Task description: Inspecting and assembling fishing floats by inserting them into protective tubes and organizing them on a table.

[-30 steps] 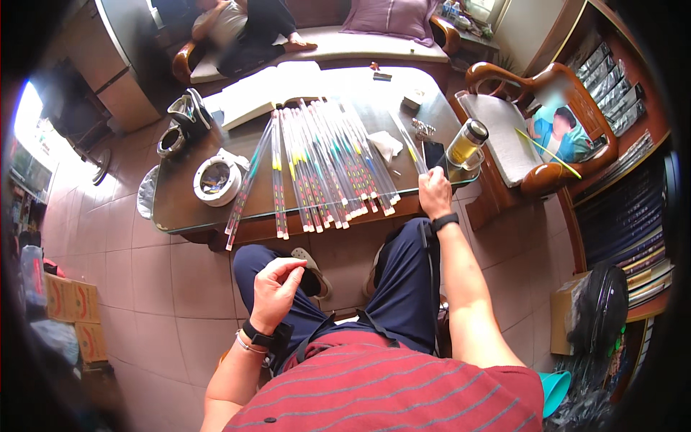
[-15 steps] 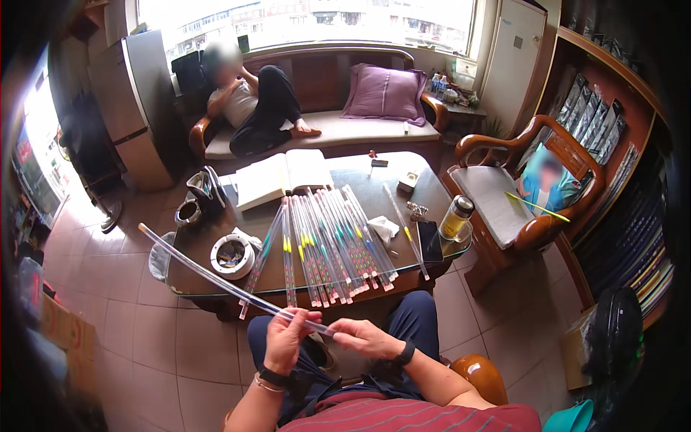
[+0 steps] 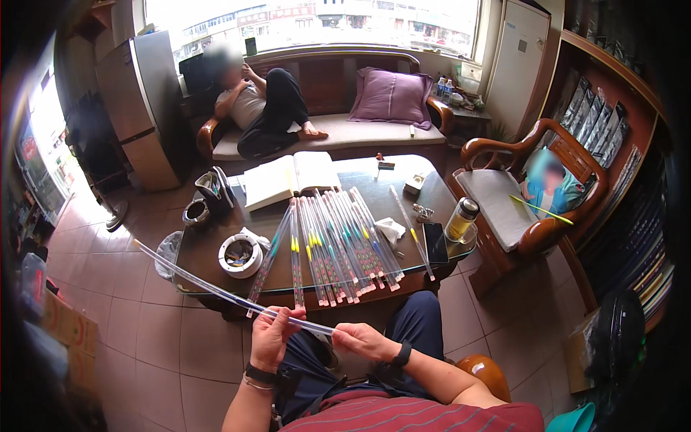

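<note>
Now the fingers of my left hand (image 3: 271, 341) and right hand (image 3: 364, 341) pinch one long clear tube (image 3: 312, 326); beyond them lie many patterned tubes (image 3: 337, 248).

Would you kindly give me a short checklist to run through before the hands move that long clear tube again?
1. Left hand gripping the long tube: ok.
2. Right hand holding it near its right end: ok.
3. Long tube straight: cannot tell; it looks curved, but the lens bends edges.
4. Long tube off the table: cannot tell; it crosses the table's corner in this view.
5. Spread of tubes fully on the table: not ok; some near ends stick out past the edge.
6. Drink bottle upright: ok.
</note>
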`<act>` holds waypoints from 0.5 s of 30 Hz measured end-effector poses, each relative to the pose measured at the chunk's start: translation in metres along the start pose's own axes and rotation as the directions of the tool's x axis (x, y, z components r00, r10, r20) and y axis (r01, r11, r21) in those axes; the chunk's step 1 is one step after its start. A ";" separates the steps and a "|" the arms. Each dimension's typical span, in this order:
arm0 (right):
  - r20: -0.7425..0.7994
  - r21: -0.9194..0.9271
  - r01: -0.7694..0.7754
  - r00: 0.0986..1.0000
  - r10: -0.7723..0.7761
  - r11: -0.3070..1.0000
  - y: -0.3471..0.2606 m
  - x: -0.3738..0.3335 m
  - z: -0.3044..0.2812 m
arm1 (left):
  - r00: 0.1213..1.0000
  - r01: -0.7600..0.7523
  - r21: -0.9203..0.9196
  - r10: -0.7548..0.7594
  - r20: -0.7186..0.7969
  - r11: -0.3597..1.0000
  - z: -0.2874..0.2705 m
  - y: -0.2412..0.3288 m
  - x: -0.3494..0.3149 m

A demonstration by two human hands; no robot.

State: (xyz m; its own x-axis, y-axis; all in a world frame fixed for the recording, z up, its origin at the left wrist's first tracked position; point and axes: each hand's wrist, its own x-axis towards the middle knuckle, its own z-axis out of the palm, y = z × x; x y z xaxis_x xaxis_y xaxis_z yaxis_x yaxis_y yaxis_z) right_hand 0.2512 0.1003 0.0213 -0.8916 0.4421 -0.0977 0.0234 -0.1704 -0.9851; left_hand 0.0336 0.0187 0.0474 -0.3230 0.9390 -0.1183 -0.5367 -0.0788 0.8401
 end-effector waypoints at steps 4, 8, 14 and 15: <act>-0.143 -0.544 0.191 0.938 -0.315 0.817 0.001 0.002 0.005 | 1.000 0.027 -0.003 -0.027 -0.006 1.000 0.001 0.005 -0.001; -0.065 -0.824 0.286 0.810 -0.583 0.490 -0.008 0.004 0.007 | 0.999 0.048 -0.017 -0.048 -0.004 0.999 0.001 0.007 -0.001; -0.314 -0.177 0.082 0.940 -0.136 0.981 -0.008 0.013 0.016 | 0.996 -0.041 -0.061 0.035 -0.086 0.997 0.007 0.003 -0.001; -0.358 0.069 0.074 0.933 -0.045 0.995 -0.004 0.016 0.018 | 0.993 -0.059 -0.078 0.051 -0.106 0.995 0.011 0.000 -0.002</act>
State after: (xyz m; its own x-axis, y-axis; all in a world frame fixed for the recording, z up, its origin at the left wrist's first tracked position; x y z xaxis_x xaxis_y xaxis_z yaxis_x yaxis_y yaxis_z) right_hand 0.2291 0.0923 0.0263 -0.6711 0.7349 -0.0976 -0.0743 -0.1976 -0.9775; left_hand 0.0424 0.0203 0.0534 -0.4302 0.8932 -0.1310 -0.5760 -0.1599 0.8017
